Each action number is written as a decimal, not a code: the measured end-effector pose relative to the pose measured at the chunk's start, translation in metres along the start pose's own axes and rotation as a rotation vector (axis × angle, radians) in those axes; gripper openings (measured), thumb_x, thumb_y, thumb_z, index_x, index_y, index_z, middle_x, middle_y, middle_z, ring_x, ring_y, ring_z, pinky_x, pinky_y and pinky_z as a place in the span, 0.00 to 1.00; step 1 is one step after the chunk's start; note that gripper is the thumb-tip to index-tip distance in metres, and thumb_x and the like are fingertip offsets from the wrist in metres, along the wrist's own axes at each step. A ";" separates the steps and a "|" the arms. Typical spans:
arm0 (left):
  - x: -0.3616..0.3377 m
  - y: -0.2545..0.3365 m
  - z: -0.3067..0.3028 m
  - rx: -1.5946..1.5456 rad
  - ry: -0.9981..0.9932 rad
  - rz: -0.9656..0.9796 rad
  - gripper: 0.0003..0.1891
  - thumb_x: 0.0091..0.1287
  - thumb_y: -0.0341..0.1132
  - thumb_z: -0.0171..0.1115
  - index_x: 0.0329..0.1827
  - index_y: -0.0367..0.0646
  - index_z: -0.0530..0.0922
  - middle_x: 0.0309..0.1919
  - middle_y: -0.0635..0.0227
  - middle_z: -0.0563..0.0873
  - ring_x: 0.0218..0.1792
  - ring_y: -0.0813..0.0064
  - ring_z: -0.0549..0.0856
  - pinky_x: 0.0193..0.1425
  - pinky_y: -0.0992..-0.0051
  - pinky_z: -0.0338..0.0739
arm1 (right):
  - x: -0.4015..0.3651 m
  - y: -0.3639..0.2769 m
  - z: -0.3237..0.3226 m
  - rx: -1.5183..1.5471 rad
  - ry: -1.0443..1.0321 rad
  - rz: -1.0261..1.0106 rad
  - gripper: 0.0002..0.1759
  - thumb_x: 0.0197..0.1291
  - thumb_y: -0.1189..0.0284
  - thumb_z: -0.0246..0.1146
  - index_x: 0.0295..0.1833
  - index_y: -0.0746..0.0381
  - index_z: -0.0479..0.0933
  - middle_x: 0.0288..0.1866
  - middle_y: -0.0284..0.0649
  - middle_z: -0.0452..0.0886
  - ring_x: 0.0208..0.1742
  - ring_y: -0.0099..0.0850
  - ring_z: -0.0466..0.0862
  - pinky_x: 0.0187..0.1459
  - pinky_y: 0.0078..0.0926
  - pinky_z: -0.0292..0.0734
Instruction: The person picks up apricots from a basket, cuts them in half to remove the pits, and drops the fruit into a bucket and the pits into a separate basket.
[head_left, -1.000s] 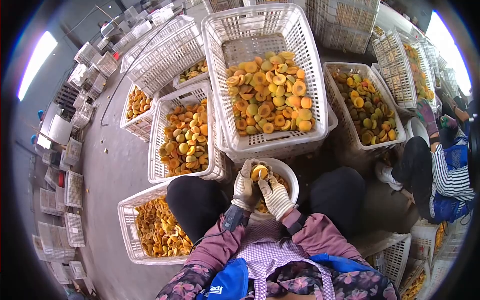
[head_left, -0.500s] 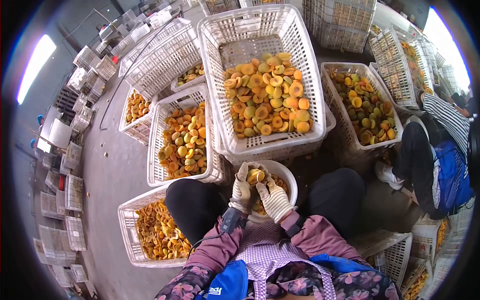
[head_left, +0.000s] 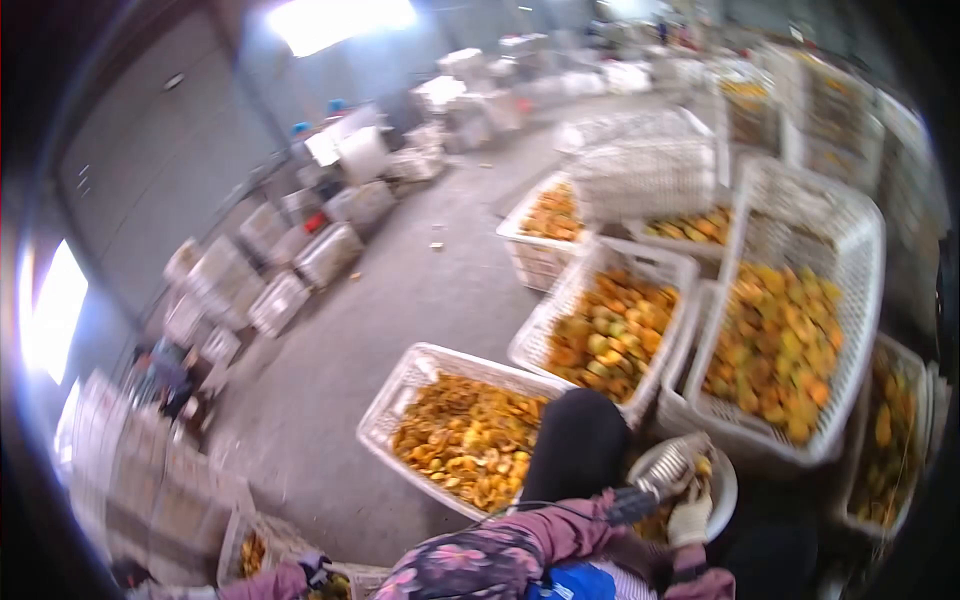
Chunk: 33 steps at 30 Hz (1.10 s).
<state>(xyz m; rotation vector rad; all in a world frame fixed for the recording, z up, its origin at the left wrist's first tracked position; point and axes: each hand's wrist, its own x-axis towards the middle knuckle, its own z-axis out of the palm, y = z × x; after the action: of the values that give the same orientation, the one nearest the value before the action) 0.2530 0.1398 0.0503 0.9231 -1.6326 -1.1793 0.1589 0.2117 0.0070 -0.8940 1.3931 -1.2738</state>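
Observation:
My left hand [head_left: 674,468], in a striped work glove, is curled over the white bowl [head_left: 727,498] between my knees. Close against it is my gloved right hand [head_left: 690,518], with its fingers bent up towards the left. A small yellowish apricot half [head_left: 704,467] shows between the two hands, smeared by motion. What the right fingertips grip is hidden. More fruit pieces lie in the bowl, partly covered by my hands. Behind the bowl, a large white crate [head_left: 862,262] of apricot halves is propped at a tilt on another crate.
A low crate [head_left: 375,425] of flattened fruit pieces stands beside my left knee [head_left: 578,440]. Behind it is a crate [head_left: 522,345] of apricot halves. Another person's sleeve [head_left: 270,583] reaches in at lower left. Stacked crates [head_left: 230,283] line the grey floor [head_left: 420,270].
My head has swung left, so the bowl, hands and crates now sit further right and the picture is blurred. The hands stay together over the bowl. Another person's sleeve has come into view.

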 end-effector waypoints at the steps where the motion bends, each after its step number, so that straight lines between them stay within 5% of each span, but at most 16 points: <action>1: -0.004 -0.013 0.001 -0.187 0.068 0.018 0.16 0.63 0.33 0.56 0.54 0.39 0.74 0.45 0.65 0.81 0.46 0.71 0.80 0.51 0.73 0.74 | 0.009 0.008 -0.003 0.075 -0.065 -0.012 0.23 0.67 0.66 0.51 0.63 0.65 0.62 0.54 0.42 0.73 0.52 0.32 0.74 0.51 0.27 0.73; 2: 0.001 -0.010 0.007 -0.640 -0.006 -0.200 0.17 0.65 0.35 0.56 0.55 0.39 0.73 0.45 0.69 0.81 0.45 0.77 0.80 0.50 0.77 0.74 | 0.016 0.014 -0.010 0.141 -0.104 -0.011 0.23 0.69 0.63 0.50 0.64 0.65 0.63 0.55 0.40 0.73 0.51 0.31 0.74 0.48 0.26 0.73; 4: 0.008 -0.029 0.012 -0.945 -0.067 -0.285 0.15 0.67 0.35 0.56 0.53 0.38 0.74 0.43 0.73 0.80 0.43 0.84 0.77 0.47 0.83 0.73 | 0.014 0.027 -0.011 0.129 -0.027 0.022 0.23 0.68 0.61 0.51 0.62 0.64 0.65 0.54 0.39 0.74 0.50 0.29 0.76 0.52 0.26 0.73; 6: 0.010 -0.009 0.006 -0.666 -0.105 -0.330 0.12 0.68 0.34 0.54 0.51 0.38 0.75 0.42 0.73 0.80 0.41 0.83 0.78 0.47 0.84 0.73 | 0.003 -0.010 -0.006 0.268 -0.101 0.122 0.23 0.68 0.61 0.51 0.62 0.63 0.65 0.54 0.39 0.74 0.51 0.29 0.76 0.51 0.26 0.74; 8: 0.005 -0.017 0.012 -0.807 -0.111 -0.360 0.10 0.68 0.32 0.54 0.49 0.39 0.76 0.41 0.73 0.80 0.40 0.82 0.78 0.47 0.83 0.73 | -0.005 -0.042 -0.003 0.446 -0.190 0.282 0.22 0.67 0.60 0.51 0.60 0.62 0.67 0.52 0.38 0.74 0.48 0.28 0.76 0.47 0.26 0.74; 12: -0.006 -0.056 0.044 -1.134 0.004 -0.081 0.16 0.65 0.32 0.59 0.55 0.39 0.71 0.47 0.72 0.78 0.47 0.78 0.77 0.52 0.78 0.73 | -0.006 -0.038 -0.007 0.351 -0.169 0.335 0.18 0.66 0.57 0.51 0.52 0.59 0.71 0.39 0.34 0.75 0.35 0.25 0.75 0.34 0.23 0.71; 15: -0.009 -0.035 0.027 -1.275 -0.136 -0.187 0.19 0.64 0.32 0.59 0.58 0.39 0.69 0.50 0.70 0.78 0.48 0.75 0.78 0.53 0.76 0.73 | -0.014 -0.040 -0.018 0.284 -0.216 0.439 0.17 0.66 0.55 0.52 0.46 0.57 0.73 0.30 0.31 0.75 0.26 0.23 0.74 0.24 0.20 0.69; 18: -0.002 -0.071 0.030 -1.157 -0.270 -0.219 0.15 0.64 0.34 0.60 0.51 0.39 0.75 0.42 0.69 0.82 0.42 0.76 0.80 0.45 0.76 0.76 | -0.013 0.002 -0.029 0.176 -0.215 0.427 0.18 0.65 0.53 0.51 0.43 0.55 0.75 0.24 0.28 0.75 0.18 0.21 0.72 0.16 0.18 0.66; 20: -0.002 -0.020 0.010 -0.414 -0.255 -0.218 0.12 0.64 0.38 0.60 0.43 0.38 0.79 0.35 0.67 0.84 0.37 0.77 0.81 0.40 0.77 0.76 | -0.003 0.050 -0.035 0.108 -0.147 0.320 0.20 0.67 0.51 0.46 0.45 0.54 0.76 0.22 0.28 0.73 0.14 0.22 0.69 0.12 0.19 0.61; 24: 0.004 -0.023 -0.001 -0.521 -0.419 -0.021 0.10 0.64 0.36 0.55 0.42 0.41 0.78 0.36 0.63 0.82 0.37 0.69 0.81 0.40 0.73 0.77 | -0.040 -0.055 0.002 0.492 -0.387 0.682 0.20 0.67 0.52 0.46 0.47 0.54 0.76 0.17 0.23 0.68 0.11 0.19 0.64 0.11 0.17 0.58; 25: 0.009 -0.030 -0.005 -0.633 -0.507 0.129 0.10 0.64 0.35 0.54 0.42 0.41 0.78 0.37 0.62 0.81 0.36 0.67 0.81 0.40 0.72 0.77 | -0.046 -0.077 0.002 0.481 -0.409 0.722 0.19 0.66 0.50 0.48 0.40 0.53 0.74 0.15 0.23 0.65 0.10 0.18 0.61 0.10 0.16 0.54; 26: 0.009 0.017 -0.029 -0.482 -0.494 -0.256 0.17 0.59 0.27 0.58 0.52 0.45 0.76 0.41 0.61 0.82 0.38 0.70 0.82 0.42 0.74 0.78 | -0.051 -0.100 0.001 0.469 -0.432 0.763 0.20 0.64 0.48 0.50 0.32 0.52 0.72 0.12 0.23 0.63 0.08 0.17 0.58 0.09 0.15 0.51; 27: 0.008 -0.004 -0.036 -0.703 -0.276 -0.470 0.11 0.62 0.30 0.55 0.46 0.44 0.77 0.38 0.63 0.82 0.36 0.70 0.82 0.39 0.72 0.79 | -0.051 -0.095 -0.003 0.504 -0.499 0.719 0.21 0.63 0.47 0.51 0.28 0.52 0.68 0.12 0.25 0.63 0.08 0.19 0.59 0.09 0.16 0.51; 31: 0.071 0.056 -0.055 -1.290 0.523 -0.296 0.11 0.65 0.38 0.53 0.45 0.42 0.76 0.36 0.63 0.82 0.35 0.69 0.81 0.38 0.73 0.77 | -0.041 -0.075 -0.001 0.559 -0.248 0.717 0.23 0.62 0.45 0.51 0.28 0.53 0.72 0.13 0.29 0.67 0.09 0.23 0.63 0.12 0.21 0.56; 33: 0.114 0.068 -0.039 -1.235 0.607 -0.278 0.14 0.67 0.43 0.51 0.44 0.41 0.75 0.35 0.63 0.82 0.34 0.68 0.81 0.37 0.74 0.77 | -0.028 -0.064 -0.006 0.620 -0.170 0.788 0.24 0.61 0.43 0.52 0.28 0.52 0.73 0.13 0.29 0.68 0.10 0.24 0.64 0.13 0.23 0.56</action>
<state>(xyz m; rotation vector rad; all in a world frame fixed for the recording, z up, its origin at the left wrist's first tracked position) 0.2489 0.0418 0.1478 0.5577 -0.1364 -1.5541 0.1529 0.2294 0.0744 0.0013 0.9589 -0.8857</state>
